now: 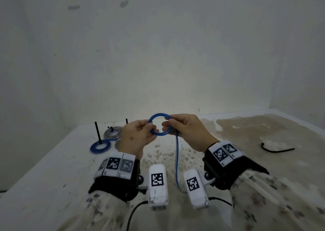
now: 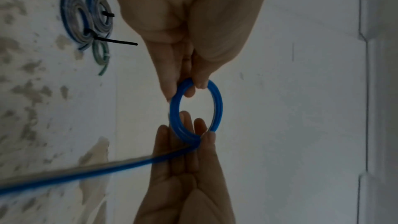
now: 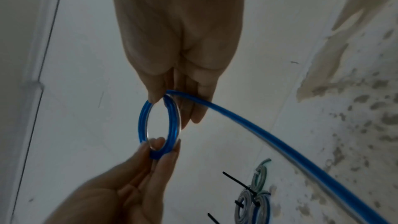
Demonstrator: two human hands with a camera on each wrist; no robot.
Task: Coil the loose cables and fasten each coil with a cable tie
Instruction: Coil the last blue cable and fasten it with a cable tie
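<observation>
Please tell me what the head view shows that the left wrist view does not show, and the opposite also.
Only the head view shows the loose black cable tie lying on the table to the right, and both wrist cameras. Only the left wrist view shows the small green coil beside the tied grey coils. Both show the left hand and the right hand pinching opposite sides of the blue coil, its free end trailing off.

Two hands, left [image 1: 139, 134] and right [image 1: 188, 130]. One blue cable [image 1: 176, 153] partly coiled. Four finished coils on the tabletop [image 1: 52, 169]: one blue [image 1: 100, 147], two grey [image 1: 113, 132] [image 1: 119, 144], one green [image 2: 100, 55]. One loose black tie [image 1: 276, 149].
</observation>
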